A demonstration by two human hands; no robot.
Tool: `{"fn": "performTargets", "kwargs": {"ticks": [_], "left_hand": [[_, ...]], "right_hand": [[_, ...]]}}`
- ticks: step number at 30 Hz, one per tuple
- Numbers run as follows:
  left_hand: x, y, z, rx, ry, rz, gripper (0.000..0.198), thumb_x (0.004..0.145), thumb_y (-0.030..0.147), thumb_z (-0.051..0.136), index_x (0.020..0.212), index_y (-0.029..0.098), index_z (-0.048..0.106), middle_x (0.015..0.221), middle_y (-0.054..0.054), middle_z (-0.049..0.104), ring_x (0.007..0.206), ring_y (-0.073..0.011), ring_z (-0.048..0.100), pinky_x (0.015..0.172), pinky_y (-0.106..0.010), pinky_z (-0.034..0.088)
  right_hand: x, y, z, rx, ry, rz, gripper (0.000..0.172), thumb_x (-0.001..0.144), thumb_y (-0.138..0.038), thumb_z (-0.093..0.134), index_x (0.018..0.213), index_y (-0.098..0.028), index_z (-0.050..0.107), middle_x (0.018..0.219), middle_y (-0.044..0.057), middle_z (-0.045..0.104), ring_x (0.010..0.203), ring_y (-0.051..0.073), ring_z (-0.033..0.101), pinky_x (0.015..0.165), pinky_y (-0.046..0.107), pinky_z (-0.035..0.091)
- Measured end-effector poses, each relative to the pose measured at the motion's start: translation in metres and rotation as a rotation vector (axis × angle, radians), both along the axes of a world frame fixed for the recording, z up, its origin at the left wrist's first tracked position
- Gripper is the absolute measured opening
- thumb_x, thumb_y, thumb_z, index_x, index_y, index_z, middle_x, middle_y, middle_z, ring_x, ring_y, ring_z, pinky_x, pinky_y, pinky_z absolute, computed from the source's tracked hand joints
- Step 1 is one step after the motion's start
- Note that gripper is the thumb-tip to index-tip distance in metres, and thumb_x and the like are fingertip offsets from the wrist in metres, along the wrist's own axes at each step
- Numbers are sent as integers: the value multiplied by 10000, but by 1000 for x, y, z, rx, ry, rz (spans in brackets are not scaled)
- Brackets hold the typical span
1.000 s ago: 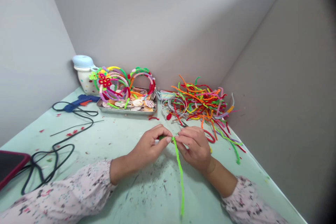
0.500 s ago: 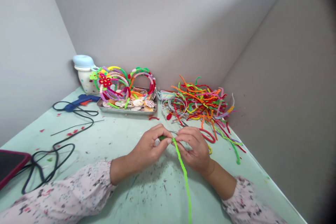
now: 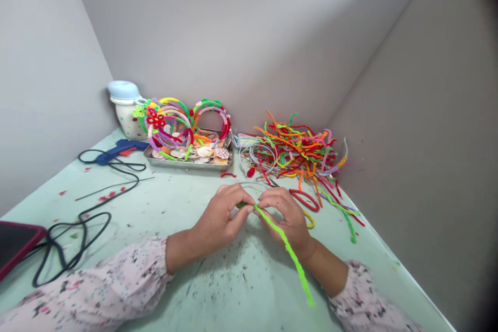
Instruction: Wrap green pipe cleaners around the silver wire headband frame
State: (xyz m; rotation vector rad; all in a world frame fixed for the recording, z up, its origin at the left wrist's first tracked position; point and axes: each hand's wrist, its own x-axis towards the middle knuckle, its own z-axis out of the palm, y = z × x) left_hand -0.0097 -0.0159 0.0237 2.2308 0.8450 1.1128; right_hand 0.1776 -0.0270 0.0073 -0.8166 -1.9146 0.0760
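A bright green pipe cleaner point(image 3: 288, 245) runs from between my fingertips down to the right, its far end hanging free above the table and slightly blurred. My left hand point(image 3: 222, 213) pinches a darker green fuzzy piece where the bright green one starts. Close beside it, my right hand point(image 3: 287, 218) has its fingers closed at the same spot; they partly hide the join. A thin grey wire hoop point(image 3: 254, 183) arcs just behind my fingers. Scissors with red and yellow handles point(image 3: 304, 199) lie behind and right of my right hand.
Behind is a metal tray point(image 3: 187, 165) of shells and fuzzy headbands point(image 3: 171, 114). A pile of coloured pipe cleaners point(image 3: 299, 148) lies back right. At left are a white jar point(image 3: 128, 114), a blue glue gun point(image 3: 116, 151), a black cord point(image 3: 82, 223) and a red-edged device point(image 3: 19, 246).
The free length of bright green pipe cleaner has swung to the right, and its end now shows. Both hands stay together, with the right hand shifted slightly left.
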Motion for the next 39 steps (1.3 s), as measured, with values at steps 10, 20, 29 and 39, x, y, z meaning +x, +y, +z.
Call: {"fn": "performTargets", "kwargs": {"ticks": [10,20,29,39], "left_hand": [[1,0,-4,30,25,48,115,889,195,489,897,183,603,814,-35,597,819,-183,532,796,-340,369],[2,0,-5,83,80,77,118,889,190,476,897,190,594,829,-43,611,829,-193,541,804,-358,364],[2,0,-7,161,156,108,128,883,144,461,899,188,580,833,-32,620,833,-184,540,849,-374,335],[3,1,-9,96,148,142,107,880,167,467,871,197,570,835,-27,629,837,-190,558,870,-383,335]], "right_hand": [[2,2,-3,-82,-13,7,147,827,-168,614,965,-220,617,906,59,636,883,206,603,783,380,507],[4,6,-7,-87,-1,41,115,828,-174,622,933,-221,628,888,54,643,881,201,609,778,375,502],[1,8,-5,-173,25,51,31,823,-226,648,843,-226,625,835,32,655,856,196,616,794,383,500],[2,11,-9,-253,47,43,48,827,-257,649,844,-212,639,817,34,660,867,209,616,834,408,482]]}}
